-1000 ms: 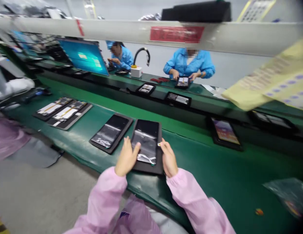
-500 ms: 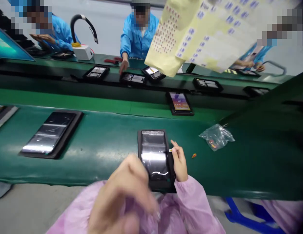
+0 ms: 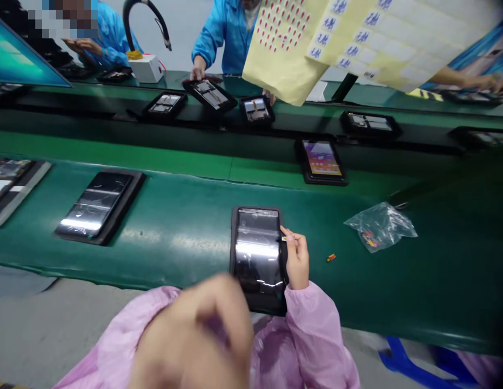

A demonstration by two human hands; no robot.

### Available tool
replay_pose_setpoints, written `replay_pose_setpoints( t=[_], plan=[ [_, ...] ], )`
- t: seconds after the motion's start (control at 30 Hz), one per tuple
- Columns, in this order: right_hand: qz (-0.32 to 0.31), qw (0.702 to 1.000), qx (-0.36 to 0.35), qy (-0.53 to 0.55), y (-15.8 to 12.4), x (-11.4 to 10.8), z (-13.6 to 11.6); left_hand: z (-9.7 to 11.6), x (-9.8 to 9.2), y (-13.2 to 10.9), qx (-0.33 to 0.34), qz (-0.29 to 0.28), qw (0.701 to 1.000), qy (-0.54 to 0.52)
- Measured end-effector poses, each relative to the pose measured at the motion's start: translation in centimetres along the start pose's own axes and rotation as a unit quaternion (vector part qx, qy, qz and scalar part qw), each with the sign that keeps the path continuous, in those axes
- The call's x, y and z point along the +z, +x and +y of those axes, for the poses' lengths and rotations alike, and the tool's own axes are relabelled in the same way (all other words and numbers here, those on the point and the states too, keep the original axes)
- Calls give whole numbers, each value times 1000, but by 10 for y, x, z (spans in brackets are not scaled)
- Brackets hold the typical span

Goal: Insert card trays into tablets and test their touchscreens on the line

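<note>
A tablet (image 3: 257, 270) with a dark, glossy screen lies in a black foam-like tray (image 3: 259, 303) on the green table before me. At its right edge, my right hand (image 3: 299, 262) is closed, pinching a small white-and-yellow piece (image 3: 284, 238) between thumb and fingers. Raised close to the camera, my left hand (image 3: 198, 335) covers the area left of and below the tablet. Its fingers look curled, but motion smears them, and whether they hold anything is hidden. A small orange-and-yellow piece (image 3: 331, 258) rests on the table right of my right hand.
Farther right lies a clear plastic bag (image 3: 383, 227) with small red-and-yellow pieces inside. Another dark-screened tablet (image 3: 98, 208) is on the left. Beyond, a lit tablet (image 3: 322, 159) and several opened devices (image 3: 257, 109) line the belt. Yellow paper sheets (image 3: 283, 59) hang overhead; co-workers in blue sit opposite.
My left hand's fingers have curled in more near the camera. My right hand stays at the tablet's edge with its small piece. Opposite, a co-worker's hand has lifted and tilted an opened device.
</note>
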State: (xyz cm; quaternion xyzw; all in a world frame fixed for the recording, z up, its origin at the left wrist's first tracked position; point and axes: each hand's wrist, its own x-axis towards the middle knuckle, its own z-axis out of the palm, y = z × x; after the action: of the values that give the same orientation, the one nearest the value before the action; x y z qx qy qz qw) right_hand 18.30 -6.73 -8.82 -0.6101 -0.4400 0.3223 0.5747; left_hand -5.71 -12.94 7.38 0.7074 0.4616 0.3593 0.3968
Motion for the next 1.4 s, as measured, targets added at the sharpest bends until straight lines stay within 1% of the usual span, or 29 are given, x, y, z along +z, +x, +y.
replay_pose_setpoints(
  t=[0.03, 0.07, 0.1, 0.13, 0.17, 0.23, 0.3, 0.33, 0.4, 0.47, 0.53, 0.6, 0.67, 0.73, 0.8, 0.87, 0.93, 0.97, 1.03, 1.1, 1.13, 1.2, 1.3, 1.37, 1.4],
  plan=[
    [-1, 1000, 5, 6, 0, 0, -1, -16, 6, 16, 5, 5, 1000, 10],
    [-1, 1000, 10, 12, -1, 0, -1, -34, 17, 32, -4, 21, 999, 31],
    [0, 1000, 16, 19, -1, 1, -1, -52, 30, 47, -20, 68, 993, 95],
    [1, 999, 22, 24, -1, 1, -2, -71, 45, 59, -41, 94, 982, 157],
    [3, 999, 27, 27, -2, 1, -2, -88, 61, 68, -62, 91, 974, 200],
    [3, 999, 34, 25, -2, 2, -3, -115, 85, 77, -93, 61, 969, 220],
    [2, 999, 38, 29, -3, 2, -4, -127, 97, 78, -107, 46, 972, 206],
    [3, 998, 43, 39, -4, 3, -4, -129, 97, 77, -110, 53, 973, 197],
    [15, 995, 64, 78, -5, 4, -4, -128, 93, 80, -116, 78, 974, 178],
    [34, 987, 95, 126, -5, 5, -4, -123, 86, 89, -132, 94, 975, 153],
    [53, 978, 113, 165, -3, 7, -4, -118, 84, 104, -165, 100, 973, 124],
    [72, 971, 113, 196, 0, 10, -5, -113, 87, 117, -205, 113, 967, 96],
    [86, 963, 108, 233, 3, 12, -9, -108, 95, 127, -212, 125, 966, 78],
    [91, 954, 90, 270, 6, 15, -13, -104, 102, 131, -181, 131, 972, 78],
    [89, 953, 59, 284, 8, 16, -19, -104, 105, 132, -143, 153, 973, 100],
    [84, 959, 42, 269, 11, 14, -23, -108, 101, 135, -121, 199, 961, 151],
    [99, 968, 44, 229, 13, 10, -24, -113, 94, 138, -100, 239, 940, 224],
    [110, 973, 49, 198, 13, 8, -23, -114, 91, 140, -84, 243, 931, 261],
    [125, 981, 60, 136, 11, 4, -19, -115, 88, 141, -45, 219, 920, 321],
    [115, 985, 77, 100, 6, 3, -14, -113, 90, 139, -18, 190, 919, 344],
    [103, 986, 88, 97, 3, 4, -11, -113, 93, 138, -18, 183, 923, 337],
    [85, 985, 99, 110, -4, 9, -8, -112, 98, 136, -44, 177, 942, 281],
    [81, 983, 99, 135, -11, 18, -8, -116, 99, 139, -119, 166, 970, 133],
    [80, 981, 83, 159, -14, 21, -14, -119, 95, 142, -153, 174, 973, 19],
    [75, 980, 67, 171, -14, 21, -19, -118, 92, 143, -156, 184, 969, -47]
  ],
)
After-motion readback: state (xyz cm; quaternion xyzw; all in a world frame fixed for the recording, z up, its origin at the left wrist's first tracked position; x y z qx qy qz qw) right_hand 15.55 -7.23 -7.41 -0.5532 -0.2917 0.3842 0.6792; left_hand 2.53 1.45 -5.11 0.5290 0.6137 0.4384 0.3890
